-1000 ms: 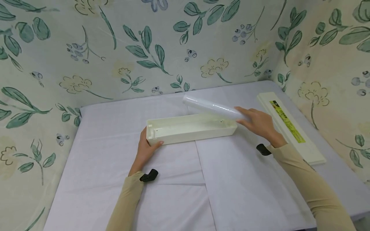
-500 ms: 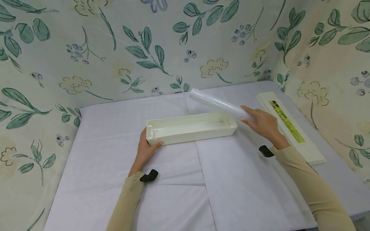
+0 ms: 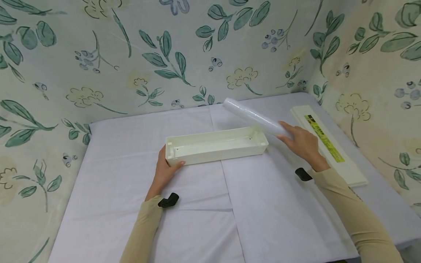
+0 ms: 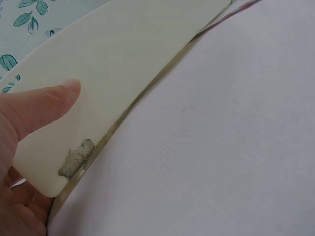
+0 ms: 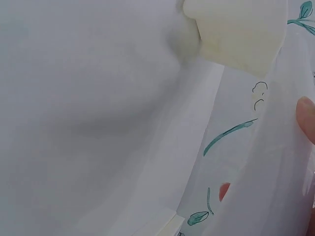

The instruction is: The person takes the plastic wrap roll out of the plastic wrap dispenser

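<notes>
A long cream open-topped plastic box (image 3: pixel 217 149) stands in the middle of the table in the head view. My left hand (image 3: pixel 163 173) grips its left end. In the left wrist view, the thumb (image 4: pixel 49 103) lies against the box's outer side (image 4: pixel 103 64), above a greyish smudge near its lower edge. My right hand (image 3: pixel 302 144) holds a roll of cling film (image 3: pixel 253 116) by its near end. This roll slants up to the left, beyond the box's right end. In the right wrist view, the roll (image 5: pixel 266 182) runs close to the box's end (image 5: pixel 241 34).
Along the right side of the table lies a long cream lid (image 3: pixel 329 146) with a yellow label. The table (image 3: pixel 131 219) has a creased white cloth. Leaf-patterned fabric (image 3: pixel 184 54) hangs behind and at both sides.
The right hand has carried the cling film roll a little to the right, and its far end has risen in view. The left hand and the box keep their places.
</notes>
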Motion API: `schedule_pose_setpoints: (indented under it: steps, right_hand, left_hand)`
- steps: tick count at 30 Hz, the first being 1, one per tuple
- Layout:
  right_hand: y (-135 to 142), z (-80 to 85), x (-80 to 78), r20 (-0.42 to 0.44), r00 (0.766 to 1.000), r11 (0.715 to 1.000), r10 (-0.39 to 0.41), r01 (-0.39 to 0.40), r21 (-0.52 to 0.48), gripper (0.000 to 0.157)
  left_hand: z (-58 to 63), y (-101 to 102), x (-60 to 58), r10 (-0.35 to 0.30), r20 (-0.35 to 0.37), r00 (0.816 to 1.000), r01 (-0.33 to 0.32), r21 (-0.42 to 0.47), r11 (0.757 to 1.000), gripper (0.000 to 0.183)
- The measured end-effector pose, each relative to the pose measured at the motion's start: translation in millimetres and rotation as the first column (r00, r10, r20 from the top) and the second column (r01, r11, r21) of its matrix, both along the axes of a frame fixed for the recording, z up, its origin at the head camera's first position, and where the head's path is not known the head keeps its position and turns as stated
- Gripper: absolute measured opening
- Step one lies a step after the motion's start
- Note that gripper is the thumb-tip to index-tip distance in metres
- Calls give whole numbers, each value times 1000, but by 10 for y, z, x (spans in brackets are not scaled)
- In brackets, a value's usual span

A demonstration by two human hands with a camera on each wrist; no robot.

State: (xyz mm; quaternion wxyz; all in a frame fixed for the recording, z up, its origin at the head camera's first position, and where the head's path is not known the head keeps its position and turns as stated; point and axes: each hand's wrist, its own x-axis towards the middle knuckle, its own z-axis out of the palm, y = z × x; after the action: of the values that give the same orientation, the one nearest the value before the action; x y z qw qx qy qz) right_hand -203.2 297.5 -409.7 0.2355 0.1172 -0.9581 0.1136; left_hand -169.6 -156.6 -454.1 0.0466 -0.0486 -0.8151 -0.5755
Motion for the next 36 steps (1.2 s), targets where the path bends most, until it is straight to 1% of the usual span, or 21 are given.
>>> schedule_pose_setpoints:
  steps: [2,9,10,15,22,25,29,36]
  right_hand:
    - [7,-5,3,-5,1000,1000,-6,6,-3,53]
    - [34,-37,5,38,998,999,-41,42,-7,54]
    - [38,-42,8,44,998,999,-45,46,-10,54]
    - [55,-64,27,57,996,997,-67,69,-24,54]
    - [82,-78,46,71,993,994,-97,101,-43,54]
    - [97,-77,54,98,989,991,-113,119,-54,53]
    - [136,-83,73,155,978,986,-143,154,-59,54]
    - [211,-137,102,201,965,980,-166,184,-78,55]
  left_hand:
    - [-30,-11,-18,1,-1,1000,-1,-4,1000,89]
    - [-319,-101,-156,5,14,1000,-5,-21,1000,92]
    - [-331,-104,-160,5,12,1000,-5,-27,1000,92]
    - [-351,-110,-164,2,-6,1000,-2,-3,1000,92]
    - [-341,-96,-163,4,0,1000,-4,11,1000,91]
    - [-338,-93,-159,10,7,1000,-10,4,1000,90]
    - [-338,-96,-165,7,13,1000,-7,4,1000,90]
    - [-330,-89,-150,0,12,1000,0,-1,1000,92]
